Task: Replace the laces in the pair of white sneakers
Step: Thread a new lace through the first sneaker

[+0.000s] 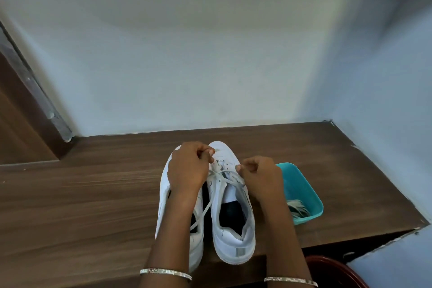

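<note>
Brown worktop [93, 194] | shoes [233, 238] heels toward me for easy reach | left grip [187, 168] and right grip [259, 175] each pinch lace [200, 215] so I can thread it | tub [301, 182] holds loose laces [298, 209]

The pair of low leather sneakers [233, 236] and the flat lace [204, 208] are seen in white, the linings in black. Streaked brown wood grain is shown on the tabletop [93, 194]. The small plastic tub [301, 182] is coloured teal, the wall [210, 65] pale blue, the bangles [166, 271] silver.
</note>
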